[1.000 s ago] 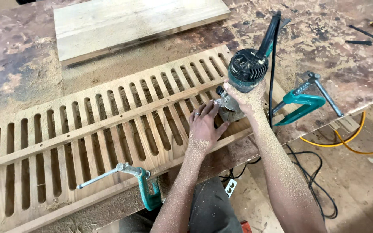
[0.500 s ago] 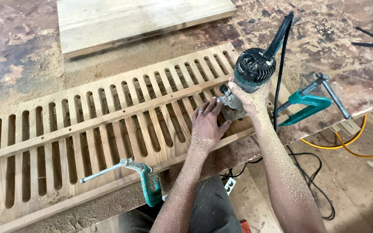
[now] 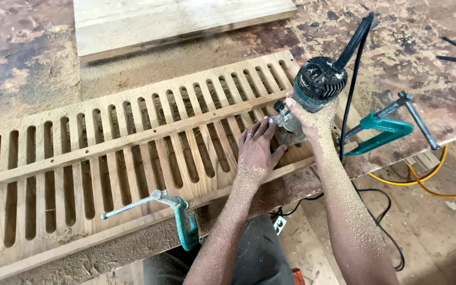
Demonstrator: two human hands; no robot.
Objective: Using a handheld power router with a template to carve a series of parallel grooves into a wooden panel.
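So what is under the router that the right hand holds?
The router stands on the slotted wooden panel, with the left hand flat beside it. Its cutting bit is hidden by the base and right hand.

Bright, even daylight floods the workbench point(image 3: 38, 58), no harsh glare anywhere. Soft shadows sit just under the plank point(image 3: 180, 21) at the top edge and inside the slotted panel's point(image 3: 106, 153) openings. Focus holds sharp centre-frame; edges bend slightly, wide-angle style.
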